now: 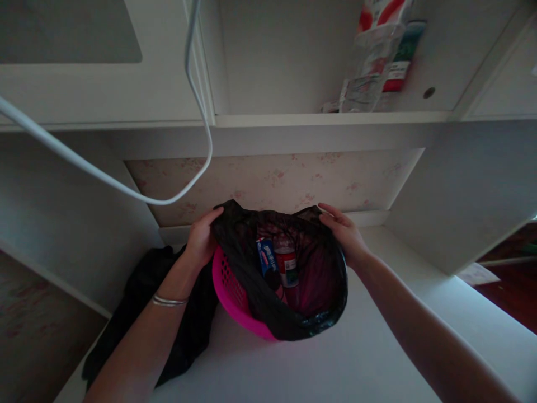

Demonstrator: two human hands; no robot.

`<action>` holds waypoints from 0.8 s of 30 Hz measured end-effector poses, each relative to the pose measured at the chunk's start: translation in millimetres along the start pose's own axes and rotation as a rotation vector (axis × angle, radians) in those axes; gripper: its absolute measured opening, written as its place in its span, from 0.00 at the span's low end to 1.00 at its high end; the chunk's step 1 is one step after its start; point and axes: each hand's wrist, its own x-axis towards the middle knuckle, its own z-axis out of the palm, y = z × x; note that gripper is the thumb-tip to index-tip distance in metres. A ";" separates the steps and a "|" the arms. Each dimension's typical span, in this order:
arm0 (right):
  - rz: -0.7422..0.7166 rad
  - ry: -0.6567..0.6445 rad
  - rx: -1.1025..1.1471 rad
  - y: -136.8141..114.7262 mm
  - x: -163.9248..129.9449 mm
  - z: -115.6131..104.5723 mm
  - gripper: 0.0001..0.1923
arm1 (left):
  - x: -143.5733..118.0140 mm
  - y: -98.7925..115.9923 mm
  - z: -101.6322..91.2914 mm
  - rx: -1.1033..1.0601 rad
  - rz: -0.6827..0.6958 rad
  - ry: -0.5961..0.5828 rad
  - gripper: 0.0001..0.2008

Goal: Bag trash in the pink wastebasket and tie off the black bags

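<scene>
A bright pink basket with a perforated wall stands on the white surface, lined with a black plastic bag folded over its rim. My left hand pinches the bag's edge at the upper left. On the opposite side my right hand has its thumb and fingers closed on the bag's edge. Inside lie a clear plastic bottle with a red label and a blue packet. The basket's far side and right wall are hidden by the bag.
Left of the basket lies a heap of black cloth, partly under my left arm. Overhead, a white cable hangs in a loop before the cabinet. A shelf above holds a clear container and a red-green package.
</scene>
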 end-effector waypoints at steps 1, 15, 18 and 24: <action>0.019 -0.002 -0.031 -0.1 6.4 2.5 0.23 | 5.8 0.6 1.3 0.016 -0.036 -0.009 0.11; -0.376 0.203 0.055 -19.0 24.8 -13.2 0.16 | -3.7 15.3 -5.6 -0.031 0.173 0.066 0.06; -0.361 0.261 0.100 -17.0 12.9 -35.1 0.15 | -13.4 24.8 -26.6 -0.056 0.219 0.140 0.07; -0.271 0.169 0.221 -11.1 -14.5 -78.9 0.24 | -39.0 40.2 -67.2 -0.033 0.107 0.080 0.14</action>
